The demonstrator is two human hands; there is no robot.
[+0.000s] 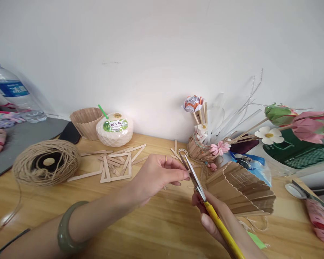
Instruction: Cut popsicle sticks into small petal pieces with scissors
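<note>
My left hand [156,176], with a ring on one finger and a green bangle [66,230] on the wrist, pinches something small against the blades of a pair of scissors [193,175]; what it pinches is too small to tell. My right hand [218,216] grips the scissors by their yellow handle, blades pointing up and away. Just right of both hands a fan-shaped basket of craft sticks [240,190] lies on its side on the wooden table [156,226].
Loose craft sticks [116,163] lie behind my left hand, a ball of jute twine [45,162] at the left. By the wall stand a round stick basket [86,122], a coconut drink [115,129], a water bottle [8,90] and a stick vase with paper flowers [202,147].
</note>
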